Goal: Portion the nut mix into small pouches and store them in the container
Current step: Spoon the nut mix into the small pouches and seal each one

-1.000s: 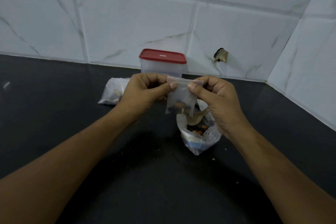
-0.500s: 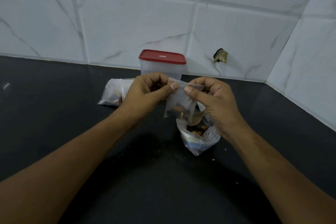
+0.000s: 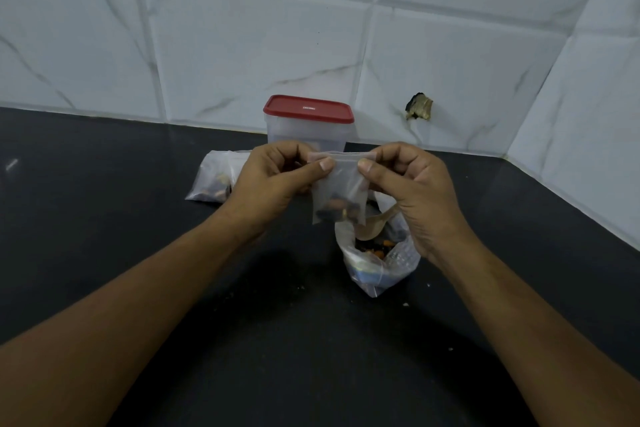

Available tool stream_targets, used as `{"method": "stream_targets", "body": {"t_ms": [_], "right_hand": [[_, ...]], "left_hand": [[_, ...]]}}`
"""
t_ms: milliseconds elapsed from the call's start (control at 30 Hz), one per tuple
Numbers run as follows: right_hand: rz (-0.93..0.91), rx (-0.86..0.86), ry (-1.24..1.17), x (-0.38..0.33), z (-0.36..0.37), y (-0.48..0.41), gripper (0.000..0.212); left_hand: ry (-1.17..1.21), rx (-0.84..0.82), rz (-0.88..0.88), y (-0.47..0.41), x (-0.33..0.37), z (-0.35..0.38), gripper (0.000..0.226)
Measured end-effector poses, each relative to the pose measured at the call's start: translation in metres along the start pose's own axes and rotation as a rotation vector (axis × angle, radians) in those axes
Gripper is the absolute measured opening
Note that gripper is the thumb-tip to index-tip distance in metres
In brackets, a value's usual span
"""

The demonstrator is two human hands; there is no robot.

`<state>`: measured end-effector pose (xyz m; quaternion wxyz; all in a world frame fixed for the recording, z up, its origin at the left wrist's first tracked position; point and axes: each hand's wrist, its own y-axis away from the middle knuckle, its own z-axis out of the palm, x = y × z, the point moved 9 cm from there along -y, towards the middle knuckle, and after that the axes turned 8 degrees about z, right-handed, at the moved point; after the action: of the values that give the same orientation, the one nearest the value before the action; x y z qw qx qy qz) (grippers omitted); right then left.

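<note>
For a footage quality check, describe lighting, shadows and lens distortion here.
Head view: dim, cool light; a soft shadow darkens the middle of the black countertop; grout lines of the white marble wall tiles bow from the wide-angle lens; the small clear pouch of nuts shows no motion blur.

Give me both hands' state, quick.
Left hand: closed, pinching the top edge of the small pouch.
Right hand: closed, pinching that pouch's top edge too.

Open counter (image 3: 277, 340) nearside; nut bag (image 3: 377, 267), container (image 3: 308, 132) beyond.
</note>
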<state>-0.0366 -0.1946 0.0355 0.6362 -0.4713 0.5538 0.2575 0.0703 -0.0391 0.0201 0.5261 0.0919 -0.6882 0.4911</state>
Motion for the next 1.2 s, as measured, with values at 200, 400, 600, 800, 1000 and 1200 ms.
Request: {"method": "stream_targets", "body": {"t_ms": [200,400,600,800,1000,1200], "right_hand": [[0.011,-0.006,0.008,0.002,-0.001,-0.001,0.005],[0.010,-0.084,0.055,0.005,0.009,0.000,0.006],[0.014,-0.129,0.082,0.007,0.015,0.003,0.009],[-0.007,-0.092,0.067,0.003,0.012,0.002,0.010],[0.000,-0.071,0.036,0.001,0.006,0.001,0.009],[-0.015,-0.085,0.060,-0.001,0.009,0.002,0.007]], "left_hand": [[-0.052,-0.053,-0.005,0.001,-0.003,0.006,0.027],[-0.052,-0.054,-0.015,0.001,-0.001,0.005,0.013],[-0.052,-0.073,0.014,0.002,0.005,0.009,0.028],[-0.080,-0.059,-0.004,0.002,0.001,0.009,0.015],[0.014,0.002,-0.030,0.002,0.002,0.003,0.016],[0.007,-0.052,-0.011,0.003,0.002,0.009,0.007]]}}
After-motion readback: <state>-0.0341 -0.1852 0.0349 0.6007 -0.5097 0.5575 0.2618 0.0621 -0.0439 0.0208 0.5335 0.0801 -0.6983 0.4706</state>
